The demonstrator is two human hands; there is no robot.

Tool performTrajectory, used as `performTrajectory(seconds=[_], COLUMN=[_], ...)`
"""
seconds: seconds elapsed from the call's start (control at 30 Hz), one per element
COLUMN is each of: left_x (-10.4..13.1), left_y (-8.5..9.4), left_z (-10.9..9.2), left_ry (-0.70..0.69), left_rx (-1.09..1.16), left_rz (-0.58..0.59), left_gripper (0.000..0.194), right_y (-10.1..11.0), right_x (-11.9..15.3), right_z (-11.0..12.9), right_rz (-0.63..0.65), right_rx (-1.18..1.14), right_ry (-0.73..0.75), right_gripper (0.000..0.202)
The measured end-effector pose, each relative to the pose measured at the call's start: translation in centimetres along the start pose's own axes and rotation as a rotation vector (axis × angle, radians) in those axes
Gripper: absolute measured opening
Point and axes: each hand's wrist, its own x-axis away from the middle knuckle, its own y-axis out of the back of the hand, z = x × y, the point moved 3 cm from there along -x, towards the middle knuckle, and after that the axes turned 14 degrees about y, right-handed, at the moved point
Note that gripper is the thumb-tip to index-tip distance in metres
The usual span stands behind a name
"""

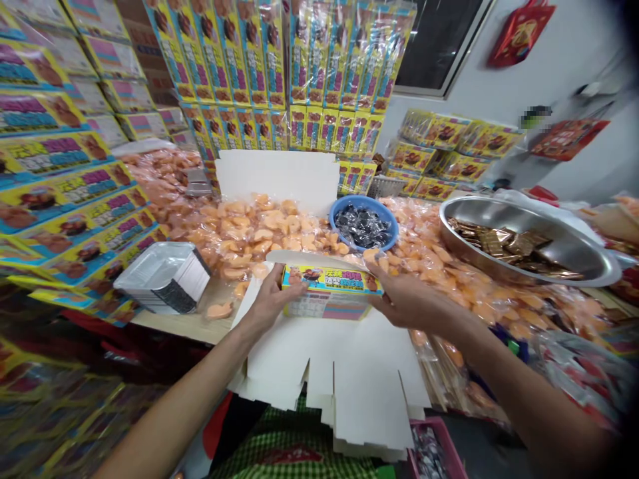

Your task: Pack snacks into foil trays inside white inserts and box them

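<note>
The printed yellow carton (332, 286) sits between the left hand (276, 293) and right hand (392, 296), each partly closed on one end. White card sheets (319, 346) lie beneath, over the desk (200, 328) strewn with wrapped orange pieces (269, 219). Stacked cartons (249, 60) stand behind. The left edge is blurred, the right corner dark; the carton's underside is hidden.
</note>
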Motion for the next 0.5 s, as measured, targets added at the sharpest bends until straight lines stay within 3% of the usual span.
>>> performTrajectory(seconds=[0.1,0.2,0.27,0.33,0.5], left_x=[-0.3,-0.5,-0.5,-0.5,-0.7], left_y=[0.9,2.1,2.1,1.4,0.1], left_z=[-1.5,-5.0,-7.5,-9.3,-9.5], left_ry=[-0.058,-0.214,-0.265,-0.227,0.008], left_rx=[-0.016,-0.397,-0.808,-1.090,-1.307], left_rz=[-0.024,-0.138,-0.203,-0.195,-0.225], left_gripper=[0.047,0.031,0.021,0.023,0.021], right_y=[-2.2,-3.5,-3.8,-3.9,-3.9], right_x=[1.3,1.8,1.7,1.5,1.2], right_z=[-0.3,-1.0,-1.3,-1.3,-1.2], right_rz=[-0.267,-0.432,-0.467,-0.468,-0.448], right_rx=[0.015,0.010,0.012,0.006,0.006], right_ry=[0.175,0.248,0.258,0.267,0.245], right_gripper=[0.052,0.044,0.042,0.041,0.044])
